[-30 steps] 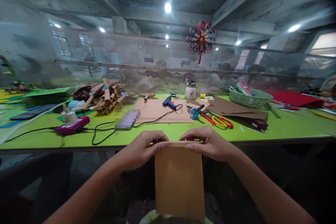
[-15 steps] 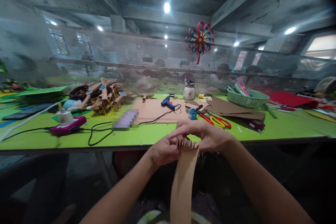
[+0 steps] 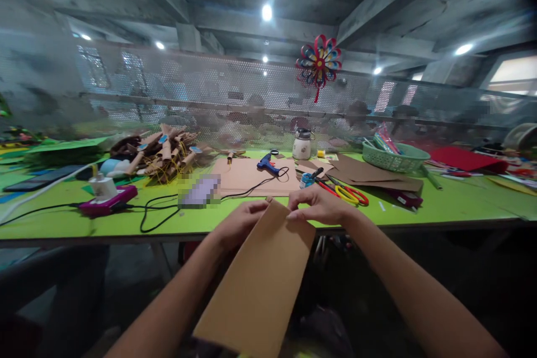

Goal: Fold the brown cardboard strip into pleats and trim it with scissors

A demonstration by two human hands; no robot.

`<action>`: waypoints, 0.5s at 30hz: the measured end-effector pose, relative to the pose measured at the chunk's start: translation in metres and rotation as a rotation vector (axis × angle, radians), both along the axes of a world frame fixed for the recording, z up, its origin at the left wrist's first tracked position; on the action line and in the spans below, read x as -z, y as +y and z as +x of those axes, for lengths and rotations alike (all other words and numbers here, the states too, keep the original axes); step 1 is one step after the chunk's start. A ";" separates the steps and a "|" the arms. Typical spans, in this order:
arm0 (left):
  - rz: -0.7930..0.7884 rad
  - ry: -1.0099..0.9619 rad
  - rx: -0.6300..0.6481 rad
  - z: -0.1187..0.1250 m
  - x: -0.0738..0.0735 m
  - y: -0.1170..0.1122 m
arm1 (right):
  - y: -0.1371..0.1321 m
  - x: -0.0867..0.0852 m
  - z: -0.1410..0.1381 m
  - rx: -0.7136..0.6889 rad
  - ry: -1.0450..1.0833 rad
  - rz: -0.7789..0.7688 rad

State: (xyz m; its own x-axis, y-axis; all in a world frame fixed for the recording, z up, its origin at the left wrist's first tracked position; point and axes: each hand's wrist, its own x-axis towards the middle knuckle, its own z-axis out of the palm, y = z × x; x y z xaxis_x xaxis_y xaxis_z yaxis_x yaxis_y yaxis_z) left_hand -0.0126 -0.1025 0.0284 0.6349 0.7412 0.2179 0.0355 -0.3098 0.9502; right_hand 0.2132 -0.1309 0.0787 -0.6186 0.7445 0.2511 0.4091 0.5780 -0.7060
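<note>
A long strip of brown kraft paper [image 3: 260, 279] hangs down in front of me, its broad flat face turned up toward the head camera. My left hand [image 3: 240, 225] is closed on the strip's upper left edge, with some fingers hidden behind the paper. At the upper right edge, my right hand [image 3: 321, 206] pinches the paper between thumb and fingers. The pleated part of the strip is mostly out of sight behind the flat face; a small folded bit shows at the top. Both hands are just off the front edge of the green table [image 3: 201, 225].
A blue glue gun [image 3: 268, 165] lies on brown sheets [image 3: 235, 179]. Scissors [image 3: 348, 194] and a small blue jar [image 3: 307, 180] sit right of them. Farther out are a green basket [image 3: 394, 161], a purple power strip [image 3: 109, 201] with cables, and a pile of brown paper pieces [image 3: 168, 154].
The strip has turned so its wide face shows and its pleats are hidden. My left hand has shifted left, and my right hand has moved slightly up and to the pinched top edge.
</note>
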 end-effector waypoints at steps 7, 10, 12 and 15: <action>0.371 0.475 -0.007 -0.007 -0.031 0.034 | 0.058 0.017 -0.015 -0.056 -0.374 0.003; 0.519 0.645 -0.040 0.001 -0.016 0.041 | 0.074 0.027 -0.025 -0.059 -0.427 0.004; 0.538 0.664 -0.074 0.003 -0.003 0.046 | 0.080 0.036 -0.026 -0.043 -0.455 -0.002; 0.491 0.643 -0.116 0.002 0.012 0.050 | 0.082 0.051 -0.019 0.010 -0.438 -0.024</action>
State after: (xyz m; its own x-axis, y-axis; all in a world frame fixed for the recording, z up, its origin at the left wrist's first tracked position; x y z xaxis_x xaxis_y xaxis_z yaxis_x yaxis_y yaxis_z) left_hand -0.0106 -0.0522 0.0162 0.6718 0.7245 0.1542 0.5846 -0.6465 0.4902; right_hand 0.1943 -0.0485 0.0276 -0.6554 0.7535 -0.0508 0.6785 0.5580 -0.4777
